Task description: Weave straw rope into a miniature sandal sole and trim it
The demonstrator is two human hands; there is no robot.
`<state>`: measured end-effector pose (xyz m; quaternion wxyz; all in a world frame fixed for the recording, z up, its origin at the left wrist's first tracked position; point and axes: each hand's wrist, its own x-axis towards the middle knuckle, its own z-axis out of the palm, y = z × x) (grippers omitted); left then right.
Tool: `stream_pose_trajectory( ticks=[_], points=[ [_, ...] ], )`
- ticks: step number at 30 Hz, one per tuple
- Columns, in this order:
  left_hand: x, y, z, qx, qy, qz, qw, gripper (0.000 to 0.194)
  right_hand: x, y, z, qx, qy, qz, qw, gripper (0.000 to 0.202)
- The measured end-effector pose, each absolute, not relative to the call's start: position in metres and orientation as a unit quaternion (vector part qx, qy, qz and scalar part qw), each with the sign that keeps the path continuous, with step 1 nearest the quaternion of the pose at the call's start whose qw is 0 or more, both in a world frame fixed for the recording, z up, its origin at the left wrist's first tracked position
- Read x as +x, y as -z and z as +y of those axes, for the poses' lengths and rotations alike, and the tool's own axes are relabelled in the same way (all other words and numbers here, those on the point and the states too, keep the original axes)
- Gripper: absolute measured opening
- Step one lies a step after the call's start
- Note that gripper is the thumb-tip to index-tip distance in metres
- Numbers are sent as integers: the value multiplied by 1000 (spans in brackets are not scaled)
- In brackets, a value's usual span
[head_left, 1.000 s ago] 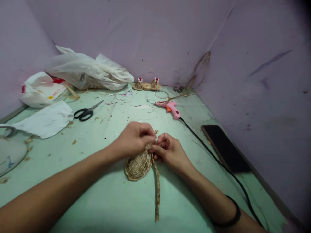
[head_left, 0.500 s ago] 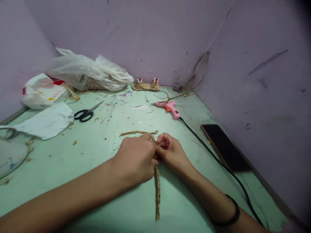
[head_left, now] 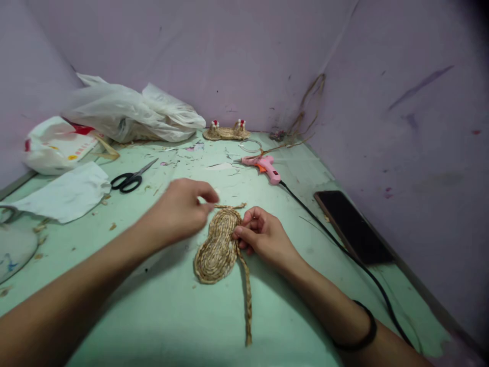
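Observation:
A coiled sole-shaped mat of braided straw lies on the green table. My right hand pinches its right edge near the top, thumb over the braid. From that edge a loose braided tail runs toward me. My left hand, slightly blurred, hovers left of the mat's top with thumb and index finger apart. Just beyond the mat lies a short braided straw piece; its left end is hidden behind my left fingertips, and whether they touch it is unclear.
A pink glue gun lies ahead, its black cord running down the right side past a phone. Black-handled scissors, white cloth and plastic bags are on the left. A finished-looking straw piece sits by the wall.
My left hand has lifted off the mat and moved left and away from me, uncovering the coiled braid. My right hand stays at the mat's edge.

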<state>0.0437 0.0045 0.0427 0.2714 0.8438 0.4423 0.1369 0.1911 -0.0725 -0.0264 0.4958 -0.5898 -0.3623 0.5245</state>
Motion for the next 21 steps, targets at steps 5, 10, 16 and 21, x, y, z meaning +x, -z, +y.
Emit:
stream_pose_trajectory(
  ticks=[5,10,16,21],
  points=[
    [69,-11,-24,816,-130,395,403,21,193,27,-76,-560,-525,-373,521,21],
    [67,0,-22,846,-114,382,355,13,198,25,-78,-562,-517,-369,530,21],
    [71,1,-20,851,-80,368,366,18,200,23,-78,-547,-533,-336,551,24],
    [72,1,-21,857,-66,386,335,17,201,22,-79,-515,-562,-308,570,28]
  ],
)
